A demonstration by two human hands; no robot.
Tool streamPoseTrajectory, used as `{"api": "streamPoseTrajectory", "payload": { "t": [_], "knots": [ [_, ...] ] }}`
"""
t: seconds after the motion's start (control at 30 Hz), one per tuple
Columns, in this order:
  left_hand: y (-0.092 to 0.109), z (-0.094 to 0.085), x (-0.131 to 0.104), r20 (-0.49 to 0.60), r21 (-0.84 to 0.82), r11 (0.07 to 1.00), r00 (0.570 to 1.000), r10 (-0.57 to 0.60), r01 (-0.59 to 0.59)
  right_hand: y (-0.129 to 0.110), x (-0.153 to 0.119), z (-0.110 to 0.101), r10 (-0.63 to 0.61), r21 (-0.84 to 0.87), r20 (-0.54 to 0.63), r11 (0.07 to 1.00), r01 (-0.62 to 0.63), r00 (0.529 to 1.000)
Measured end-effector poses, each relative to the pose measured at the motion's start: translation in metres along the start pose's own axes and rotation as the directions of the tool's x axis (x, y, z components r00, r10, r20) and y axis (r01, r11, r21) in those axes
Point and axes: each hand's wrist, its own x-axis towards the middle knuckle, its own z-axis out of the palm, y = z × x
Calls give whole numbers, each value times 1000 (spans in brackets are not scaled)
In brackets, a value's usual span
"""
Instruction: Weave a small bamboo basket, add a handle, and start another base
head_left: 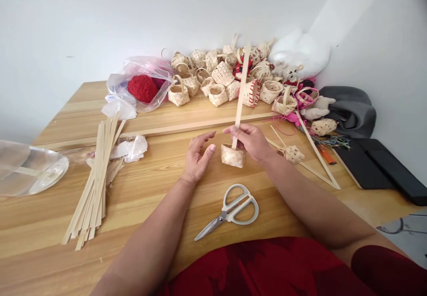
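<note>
A small woven basket [232, 156] sits in front of me, between my hands. From it a long pale flat strip [243, 82] rises nearly upright, leaning slightly right at the top. My right hand [249, 140] pinches this strip just above the basket's rim. To the left of the basket, my left hand [199, 156] is held with thumb and fingers apart, holding nothing. Scissors with white handles [238, 207] lie on the wooden table [160, 207], nearer to me than the basket, their blades pointing lower left.
Pale strips [96, 185] lie bundled at left, near a clear container [33, 167]. Red yarn [143, 88] sits in a plastic bag. Many small baskets [223, 74] line the back. At right are an orange tool [327, 154] and a black phone [400, 169].
</note>
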Motion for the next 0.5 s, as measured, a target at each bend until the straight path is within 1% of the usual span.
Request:
{"api": "streamPoseTrajectory", "payload": {
  "t": [0.07,0.1,0.17,0.2,0.27,0.33,0.37,0.4,0.43,0.47,0.5],
  "knots": [
    [1,-2,0,65,12,997,995,69,-70,-3,-5,10,-24,-32,58,999,25,998],
    [2,-2,1,100,14,995,990,98,-100,-3,-8,13,-45,-38,68,998,47,997],
    [3,-3,2,170,19,990,976,136,-141,-4,-11,15,-97,-48,31,994,98,995],
    [4,-3,2,199,26,989,970,141,-149,-5,-13,13,-124,-56,-7,991,123,992],
    [5,-1,3,233,50,990,966,116,-131,-12,-21,2,-173,-103,-79,981,165,982],
    [4,1,3,235,61,995,970,68,-84,-24,-36,-16,-208,-220,-93,958,183,974],
    [3,2,2,226,56,997,973,46,-60,-32,-46,-27,-224,-335,-85,924,184,971],
    [2,3,2,216,48,998,976,24,-35,-39,-58,-38,-246,-467,-100,867,173,964],
    [1,4,2,204,39,999,979,2,-10,-45,-71,-51,-268,-606,-133,783,136,954],
    [-1,5,2,195,34,999,981,-22,16,-49,-84,-63,-271,-738,-133,669,87,953],
    [-2,6,2,189,30,999,981,-48,43,-51,-96,-76,-258,-831,-106,554,57,960]
  ]
}}
